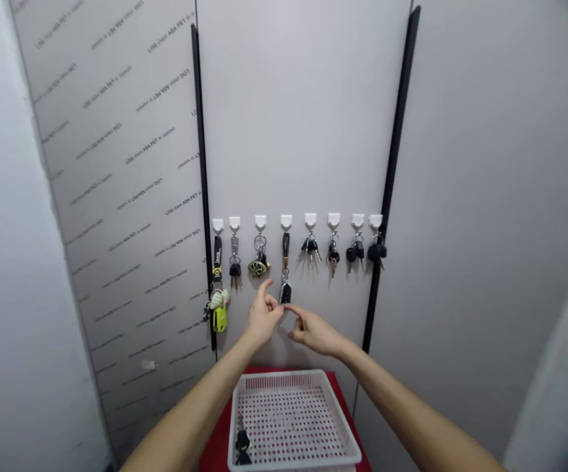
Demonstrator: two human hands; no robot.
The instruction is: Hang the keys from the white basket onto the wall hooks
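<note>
Both my hands reach up to a black key fob (285, 292) that hangs on a dark strap from a white wall hook (286, 221). My left hand (262, 316) has its thumb and fingers at the fob's lower left, loosely spread. My right hand (313, 330) sits just below and right of the fob, index finger pointing toward it, the other fingers curled. I cannot see either hand firmly gripping the fob. Several other key bunches hang in a row of white hooks, such as a yellow-green tag set (219, 308) at the left and a black bunch (377, 252) at the right.
A white perforated basket (313, 383) stands on a red surface (215, 442) below my arms, with a dark key set (241, 444) lying in its near left corner. Two black vertical strips (396, 144) run down the grey wall panels.
</note>
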